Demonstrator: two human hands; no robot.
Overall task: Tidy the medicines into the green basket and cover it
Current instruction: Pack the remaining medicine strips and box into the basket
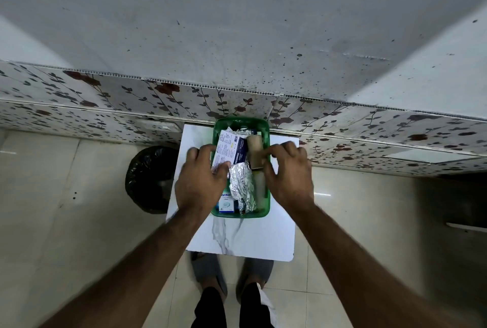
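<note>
The green basket sits on a small white table, filled with medicine boxes and crumpled foil strips. The left hand rests over the basket's left side, fingers curled, thumb on a box. The right hand covers the basket's right edge, fingers bent and close together; whether they pinch anything cannot be told.

Soft, even indoor light falls from above, dim toward the right floor. Small glare spots dot the glossy tiles, and the foil shines. Wide-angle distortion bends the wall lines. Both hands show slight motion blur.
</note>
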